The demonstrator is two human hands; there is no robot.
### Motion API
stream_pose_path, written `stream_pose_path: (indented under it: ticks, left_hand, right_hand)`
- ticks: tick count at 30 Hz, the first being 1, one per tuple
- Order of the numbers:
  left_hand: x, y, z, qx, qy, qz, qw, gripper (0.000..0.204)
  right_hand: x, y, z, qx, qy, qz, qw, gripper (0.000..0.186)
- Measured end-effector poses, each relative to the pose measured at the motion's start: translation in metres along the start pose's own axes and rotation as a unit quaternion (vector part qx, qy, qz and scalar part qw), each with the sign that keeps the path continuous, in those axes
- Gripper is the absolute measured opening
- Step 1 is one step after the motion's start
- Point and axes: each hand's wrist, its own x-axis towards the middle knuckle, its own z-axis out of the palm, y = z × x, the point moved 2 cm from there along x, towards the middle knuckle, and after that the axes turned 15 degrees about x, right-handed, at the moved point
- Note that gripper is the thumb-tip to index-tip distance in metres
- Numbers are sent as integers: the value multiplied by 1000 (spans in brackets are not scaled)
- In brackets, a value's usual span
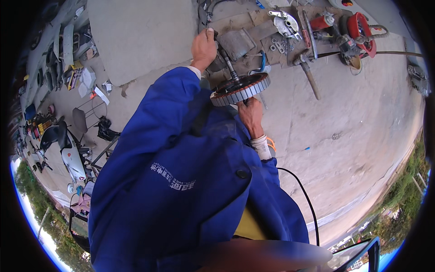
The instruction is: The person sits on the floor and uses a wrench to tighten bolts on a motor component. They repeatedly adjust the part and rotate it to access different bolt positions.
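A hub-motor stator (pixel 242 92), a round core with a grey toothed rim and copper-coloured windings, sits tilted just in front of my body. Its steel shaft (pixel 230 65) points away toward a worn metal vise (pixel 237 44). My right hand (pixel 250 115) is closed below the stator, around the short shaft end on its near side. Left of the vise, my left hand (pixel 204 49) is closed with the thumb on top. What lies inside its fingers is hidden; the dark metal beside the vise is right next to it.
Along the cluttered bench (pixel 260 31) lie a brake plate (pixel 285 23), loose nuts and washers, a hammer (pixel 310 79), a red spray can (pixel 322 21) and a red tool basket (pixel 361 29). A white scooter (pixel 72 156) stands at left. A black cable (pixel 304 190) hangs at right.
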Motion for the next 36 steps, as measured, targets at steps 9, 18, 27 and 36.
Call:
stream_pose_path:
  ticks: [9,18,27,36]
  left_hand:
    - [-5,-1,-3,-53,-2,5,999,50]
    - [-13,-1,-4,-76,1,-3,997,54]
    - [-21,6,-22,-57,-19,-31,998,53]
    - [-25,3,-25,-70,-17,-12,997,49]
  right_hand:
    - [7,0,1,-20,15,-12,1000,27]
    - [15,-7,-2,-37,1,-11,999,25]
    - [12,-8,-8,-15,-21,18,1000,26]
    - [15,2,-8,71,-46,-1,996,15]
